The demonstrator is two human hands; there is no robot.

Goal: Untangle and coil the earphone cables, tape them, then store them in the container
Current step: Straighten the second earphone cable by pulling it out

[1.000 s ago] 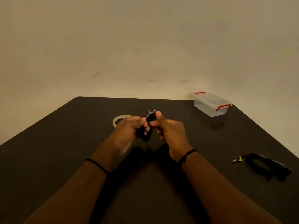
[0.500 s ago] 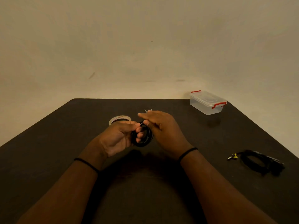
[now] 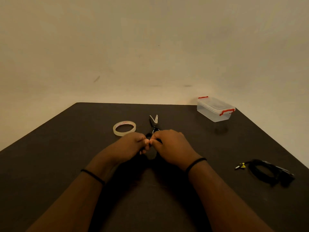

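My left hand (image 3: 129,147) and my right hand (image 3: 170,145) meet at the middle of the dark table (image 3: 50,156), fingers curled round a small black coiled earphone cable (image 3: 151,154) that is mostly hidden between them. A second black coiled cable (image 3: 267,172) with a yellow-tagged plug lies on the table at the right. A roll of clear tape (image 3: 124,128) lies just beyond my left hand. The clear lidded container (image 3: 215,108) with red clips stands at the far right corner.
Scissors (image 3: 154,123) lie just beyond my hands, blades slightly apart and pointing away. A plain wall rises behind the table's far edge.
Both hands have dropped lower and closed together round the coil, which showed as an open loop half a second ago. The scissors now show beyond the hands.
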